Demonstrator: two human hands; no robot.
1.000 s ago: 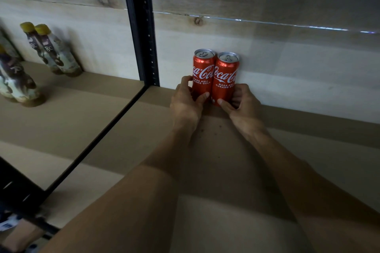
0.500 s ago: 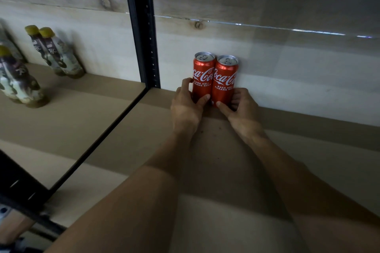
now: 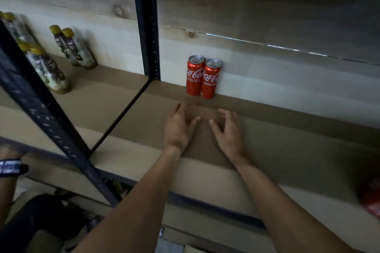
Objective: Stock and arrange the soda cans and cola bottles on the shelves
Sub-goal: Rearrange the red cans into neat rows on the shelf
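A: Head view. Cans?
B: Left Coca-Cola can [image 3: 194,76] and right Coca-Cola can [image 3: 210,80], upright, touching side by side. At back of shelf [image 3: 287,139], against wooden back wall [image 3: 267,16], a little right of black upright post [image 3: 147,26].
A: Hands?
B: Left hand [image 3: 177,127]: fingers spread and relaxed, gripping nothing, low over shelf in front of cans, apart from them. Right hand [image 3: 228,129]: same, fingers apart, empty, just beside left hand, thumbs pointing toward each other without touching. Cannot tell whether palms rest on board.
A: Rest?
B: Left bay, beyond post: back pair of yellow-capped bottles [image 3: 76,49] standing near wall, front pair of yellow-capped bottles [image 3: 47,72] closer to edge. Labels too blurred to read. Front post [image 3: 41,109] slanting across left side. Blurred red thing [image 3: 370,201] at right edge, unidentifiable.
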